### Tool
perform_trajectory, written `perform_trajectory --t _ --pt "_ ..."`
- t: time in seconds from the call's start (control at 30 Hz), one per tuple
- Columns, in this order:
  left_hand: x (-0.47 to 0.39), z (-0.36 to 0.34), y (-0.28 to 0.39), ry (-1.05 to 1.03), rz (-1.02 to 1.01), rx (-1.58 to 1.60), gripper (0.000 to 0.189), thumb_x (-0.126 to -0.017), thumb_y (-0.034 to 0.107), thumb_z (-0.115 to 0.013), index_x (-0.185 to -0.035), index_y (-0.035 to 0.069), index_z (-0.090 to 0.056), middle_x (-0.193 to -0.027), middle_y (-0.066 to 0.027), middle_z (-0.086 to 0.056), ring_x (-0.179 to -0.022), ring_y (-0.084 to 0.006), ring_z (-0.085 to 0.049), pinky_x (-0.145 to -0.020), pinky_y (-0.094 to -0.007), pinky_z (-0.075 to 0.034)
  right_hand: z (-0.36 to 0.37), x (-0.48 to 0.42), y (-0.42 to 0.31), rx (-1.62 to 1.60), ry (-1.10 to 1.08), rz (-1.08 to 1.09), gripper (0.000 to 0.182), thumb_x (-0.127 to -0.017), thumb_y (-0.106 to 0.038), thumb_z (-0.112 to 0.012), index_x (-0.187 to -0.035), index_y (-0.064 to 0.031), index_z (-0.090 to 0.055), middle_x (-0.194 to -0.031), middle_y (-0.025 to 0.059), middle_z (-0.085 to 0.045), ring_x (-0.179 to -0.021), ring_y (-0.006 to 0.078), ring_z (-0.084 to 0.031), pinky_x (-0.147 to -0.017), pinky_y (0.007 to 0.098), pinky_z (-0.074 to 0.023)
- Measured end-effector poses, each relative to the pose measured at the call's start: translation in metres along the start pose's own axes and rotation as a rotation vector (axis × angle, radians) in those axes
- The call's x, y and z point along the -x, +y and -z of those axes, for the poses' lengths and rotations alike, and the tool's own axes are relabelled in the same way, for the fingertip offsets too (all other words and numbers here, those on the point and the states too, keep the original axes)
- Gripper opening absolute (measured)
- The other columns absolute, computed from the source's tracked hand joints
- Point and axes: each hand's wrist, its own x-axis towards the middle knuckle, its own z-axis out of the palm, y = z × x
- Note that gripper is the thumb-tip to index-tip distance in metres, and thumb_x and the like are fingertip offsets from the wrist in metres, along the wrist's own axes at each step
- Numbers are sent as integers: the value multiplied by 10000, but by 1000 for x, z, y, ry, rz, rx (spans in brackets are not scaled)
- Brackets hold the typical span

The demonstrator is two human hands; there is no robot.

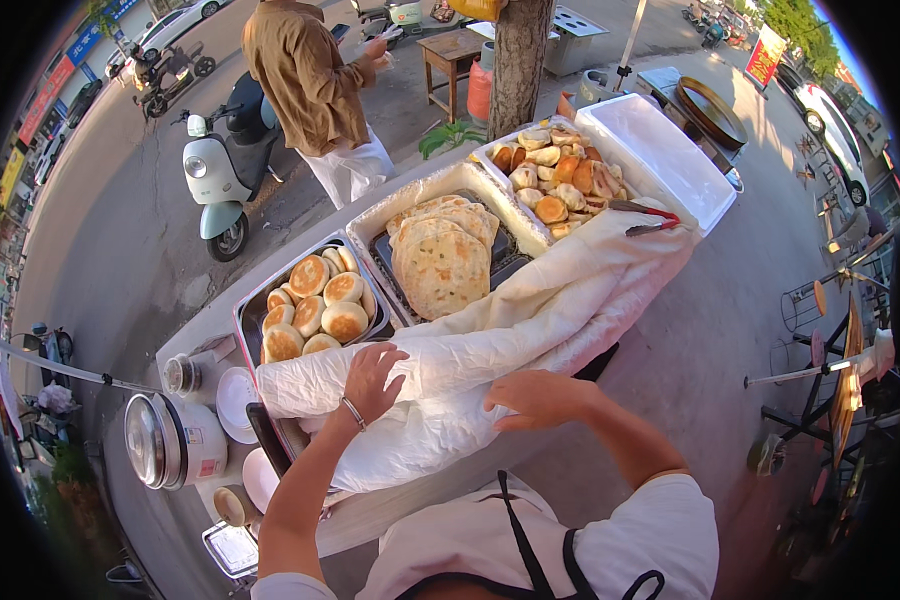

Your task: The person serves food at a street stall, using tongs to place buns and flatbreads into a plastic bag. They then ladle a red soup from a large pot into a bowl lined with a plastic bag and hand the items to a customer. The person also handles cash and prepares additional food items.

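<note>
My left hand, with a bracelet at the wrist, rests at a folded white quilted cloth, fingers apart. Over the same cloth, further right, is my right hand, its fingers loosely spread and holding nothing visible. The cloth lies along the near side of three food containers. Round browned flatbreads fill the left metal tray; large flat pancakes are stacked in the middle foam box. Filled buns and browned pieces lie in the right foam box. Red-handled tongs rest on the cloth's far right end.
A rice cooker, a glass jar and pink plates stand at the left. A white foam lid lies at the far right. Beyond the table are a person in a brown shirt, a parked scooter and a tree trunk.
</note>
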Motion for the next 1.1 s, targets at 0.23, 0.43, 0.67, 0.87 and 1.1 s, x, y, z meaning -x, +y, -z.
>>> perform_trajectory --t 0.23,0.43,0.67,0.87,1.1 --pt "84 -65 60 159 84 32 328 -735 57 -711 -1047 110 -624 -1066 -98 -616 -1034 -307 -568 -899 -419 -441 -93 120 -56 -111 -3 -314 394 -922 -369 -599 -1182 -73 -588 -1173 129 -599 -1117 312 -551 -957 415 -437" --pt "8 -122 109 66 34 4 354 -737 107 -740 -1070 130 -623 -1096 -74 -614 -1050 -290 -571 -905 -408 -452 -128 224 -86 -181 176 -474 394 -926 -350 -604 -1202 -69 -587 -1189 130 -602 -1131 313 -547 -973 401 -435" --pt "-88 -206 138 -52 36 -308 673 -690 247 -803 -1283 104 -517 -1188 -77 -558 -1171 -256 -496 -965 -411 -367 -146 350 -48 -299 407 -635 380 -921 -322 -630 -1199 -65 -613 -1149 124 -632 -1067 279 -598 -932 373 -469" --pt "-162 -237 111 25 234 -536 256 -697 121 -717 -928 163 -616 -999 -42 -622 -1042 -254 -571 -839 -418 -466 -151 476 57 -533 512 -719 412 -917 -344 -631 -1200 -46 -600 -1183 133 -621 -1092 271 -597 -937 370 -466" --pt "-218 -250 123 6 1073 -477 410 -712 162 -762 -1090 162 -604 -1223 -108 -519 -1170 -337 -495 -978 -425 -425 -59 581 188 -489 346 -722 408 -910 -323 -640 -1199 -38 -593 -1195 128 -629 -1093 285 -596 -937 380 -470"
